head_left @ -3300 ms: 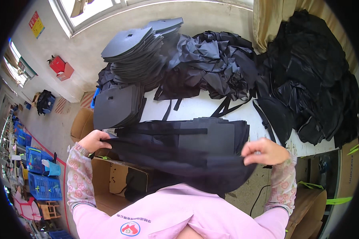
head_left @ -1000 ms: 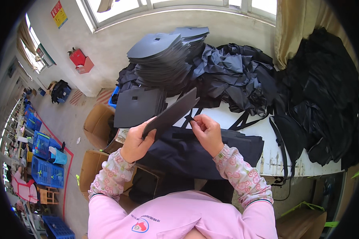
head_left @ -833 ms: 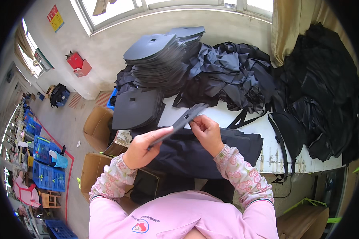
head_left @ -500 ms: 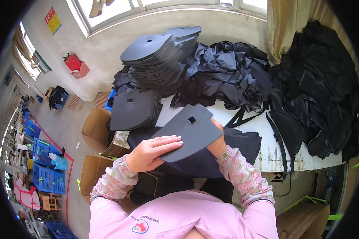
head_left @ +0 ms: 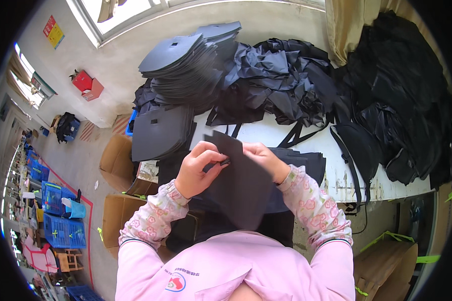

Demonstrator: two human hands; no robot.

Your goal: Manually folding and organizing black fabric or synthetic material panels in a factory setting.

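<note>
A dark grey foam panel (head_left: 243, 183) hangs tilted in front of my chest, its lower part smeared by motion. My right hand (head_left: 266, 159) grips its upper right edge, thumb and fingers closed. My left hand (head_left: 201, 168) is at the panel's left side, thumb and fingertips pinched on a small black piece (head_left: 225, 162). Whether that piece is still joined to the panel I cannot tell. Folded dark fabric (head_left: 304, 165) lies on the white table (head_left: 346, 173) beyond my right hand. Left of my hands is a low stack of similar panels (head_left: 160, 133), the top one with a square hole.
A tall stack of grey panels (head_left: 181, 65) leans at the back. Beside it are crumpled dark fabric (head_left: 281, 80), a heap of black cloth (head_left: 397, 95) and a black bag piece with straps (head_left: 359, 145). Cardboard boxes (head_left: 118, 160) stand at the table's left; blue crates (head_left: 63, 231) line the floor.
The panel has turned from lying face up to hanging steeply. My left hand has gone from flat on its face to a pinch at its side; my right hand has shifted to its upper edge.
</note>
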